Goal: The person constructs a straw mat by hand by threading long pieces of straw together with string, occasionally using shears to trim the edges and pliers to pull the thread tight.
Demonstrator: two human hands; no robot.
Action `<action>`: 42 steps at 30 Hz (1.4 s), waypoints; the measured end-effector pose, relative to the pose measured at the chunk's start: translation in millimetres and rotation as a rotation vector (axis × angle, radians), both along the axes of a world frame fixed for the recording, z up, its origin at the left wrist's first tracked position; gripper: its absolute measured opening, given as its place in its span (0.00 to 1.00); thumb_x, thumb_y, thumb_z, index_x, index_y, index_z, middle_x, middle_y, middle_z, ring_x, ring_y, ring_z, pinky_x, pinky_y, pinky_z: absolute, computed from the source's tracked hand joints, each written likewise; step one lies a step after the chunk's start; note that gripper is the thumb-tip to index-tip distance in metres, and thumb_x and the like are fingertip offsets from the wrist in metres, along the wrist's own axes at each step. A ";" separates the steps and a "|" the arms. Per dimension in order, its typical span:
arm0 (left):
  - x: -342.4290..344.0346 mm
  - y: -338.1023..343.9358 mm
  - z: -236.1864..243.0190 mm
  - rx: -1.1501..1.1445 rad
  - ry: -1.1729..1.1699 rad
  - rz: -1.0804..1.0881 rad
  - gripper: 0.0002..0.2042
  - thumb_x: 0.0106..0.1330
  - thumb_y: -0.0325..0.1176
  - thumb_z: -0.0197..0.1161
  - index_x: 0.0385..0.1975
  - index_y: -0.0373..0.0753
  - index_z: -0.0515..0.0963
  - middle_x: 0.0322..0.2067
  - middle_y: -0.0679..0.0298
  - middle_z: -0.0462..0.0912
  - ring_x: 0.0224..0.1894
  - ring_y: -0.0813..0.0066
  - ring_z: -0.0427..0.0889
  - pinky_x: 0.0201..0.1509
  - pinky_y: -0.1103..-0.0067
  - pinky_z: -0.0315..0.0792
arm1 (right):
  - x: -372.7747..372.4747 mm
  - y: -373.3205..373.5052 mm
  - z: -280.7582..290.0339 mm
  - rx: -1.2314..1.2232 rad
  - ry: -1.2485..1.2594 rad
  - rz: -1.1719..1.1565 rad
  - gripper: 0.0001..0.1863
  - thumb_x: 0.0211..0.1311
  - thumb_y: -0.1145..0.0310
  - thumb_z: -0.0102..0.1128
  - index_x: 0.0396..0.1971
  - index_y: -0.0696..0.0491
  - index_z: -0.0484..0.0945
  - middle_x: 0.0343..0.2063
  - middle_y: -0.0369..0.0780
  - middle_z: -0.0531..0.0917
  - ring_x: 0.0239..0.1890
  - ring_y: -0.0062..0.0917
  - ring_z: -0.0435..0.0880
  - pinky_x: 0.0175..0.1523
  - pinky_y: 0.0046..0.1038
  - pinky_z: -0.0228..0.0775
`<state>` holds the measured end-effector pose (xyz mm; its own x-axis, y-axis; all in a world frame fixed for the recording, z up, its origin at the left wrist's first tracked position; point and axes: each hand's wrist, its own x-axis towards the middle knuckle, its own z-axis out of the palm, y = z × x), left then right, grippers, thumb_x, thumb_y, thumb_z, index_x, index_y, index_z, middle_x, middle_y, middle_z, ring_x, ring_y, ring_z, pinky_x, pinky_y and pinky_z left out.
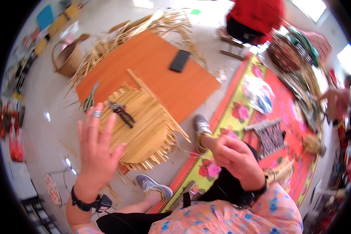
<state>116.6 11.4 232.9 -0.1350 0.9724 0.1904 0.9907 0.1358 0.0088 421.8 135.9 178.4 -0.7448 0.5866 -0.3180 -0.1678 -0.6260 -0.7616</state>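
Observation:
My left hand (pixel 96 146) is raised with its fingers spread and holds nothing; it has a ring and a black wrist strap. It hovers over the left edge of a round woven mat of pale straw strips (pixel 142 126) lying on an orange board (pixel 160 72). Black pliers (pixel 121 113) rest on the mat. My right hand (pixel 233 156) is curled above my knee and seems to pinch a thin pale strand (pixel 187 151) that runs back to the mat's edge. Green-handled scissors (pixel 89 97) lie on the board left of the mat.
A black phone (pixel 179 61) lies on the board. Loose straw (pixel 160 23) is piled behind it, a woven basket (pixel 68 58) stands at the left. A red floral rug (pixel 261 117) holds a plastic bag, baskets and a small stool. A person in red (pixel 257 17) sits beyond.

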 end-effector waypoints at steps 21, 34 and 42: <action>-7.9 328.4 -249.5 -0.179 -0.466 0.264 0.36 0.56 0.50 0.65 0.61 0.36 0.61 0.62 0.42 0.59 0.64 0.47 0.60 0.64 0.64 0.62 | 78.1 18.3 3.1 -0.275 0.390 0.262 0.10 0.69 0.65 0.50 0.33 0.56 0.67 0.21 0.30 0.66 0.21 0.14 0.60 0.26 0.19 0.52; 11.9 381.5 -273.6 -0.037 -0.430 0.403 0.45 0.53 0.44 0.67 0.69 0.45 0.47 0.48 0.46 0.73 0.51 0.52 0.73 0.52 0.58 0.68 | 55.7 58.0 -5.0 -0.289 0.150 -0.314 0.10 0.66 0.64 0.53 0.33 0.54 0.64 0.16 0.29 0.62 0.16 0.13 0.58 0.25 0.18 0.51; 10.1 197.7 -225.6 0.148 -2.236 0.648 0.49 0.53 0.27 0.68 0.70 0.50 0.39 0.38 0.58 0.77 0.40 0.69 0.77 0.43 0.72 0.72 | 55.3 40.2 -16.9 -0.346 0.387 -0.144 0.06 0.71 0.67 0.43 0.36 0.52 0.59 0.18 0.30 0.61 0.19 0.14 0.59 0.31 0.23 0.55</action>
